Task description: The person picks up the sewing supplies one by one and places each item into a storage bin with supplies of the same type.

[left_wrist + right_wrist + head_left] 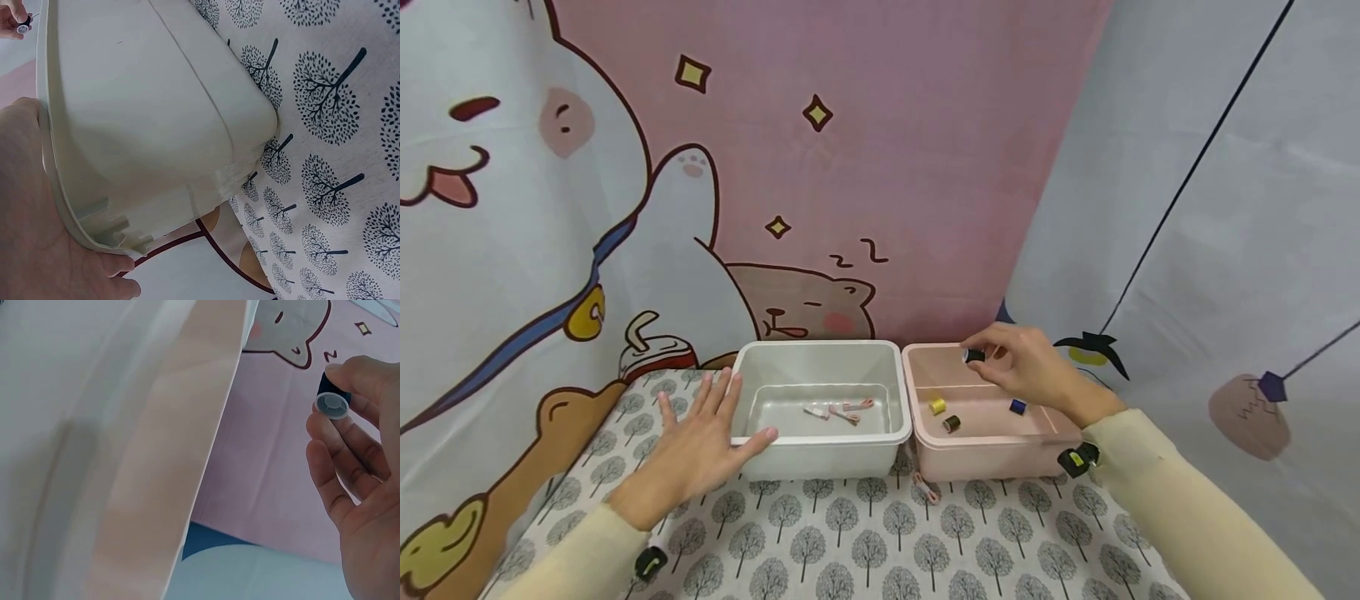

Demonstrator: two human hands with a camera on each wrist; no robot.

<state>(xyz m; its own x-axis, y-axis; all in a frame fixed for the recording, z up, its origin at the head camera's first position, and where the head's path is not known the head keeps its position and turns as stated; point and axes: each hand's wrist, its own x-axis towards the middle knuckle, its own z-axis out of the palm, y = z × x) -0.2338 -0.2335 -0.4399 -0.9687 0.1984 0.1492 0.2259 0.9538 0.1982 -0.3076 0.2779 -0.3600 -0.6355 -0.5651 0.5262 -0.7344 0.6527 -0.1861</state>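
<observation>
Between thumb and fingers, my right hand (1026, 364) pinches a dark spool of thread (332, 397) over the pink bin (992, 461). Inside that bin lie a yellow spool (937, 406), a dark green spool (952, 423) and a blue spool (1017, 407). My left hand (696, 442) rests with spread fingers at the left rim of the white bin (823, 461); the left wrist view has its palm against the rim. Several small pinkish-white thread bundles (844, 414) lie on the white bin's floor.
Another pink thread bundle (926, 488) lies on the tree-print tablecloth (850, 546), in front of the pink bin. The two bins stand side by side. Behind them hangs a cartoon-print curtain (925, 167).
</observation>
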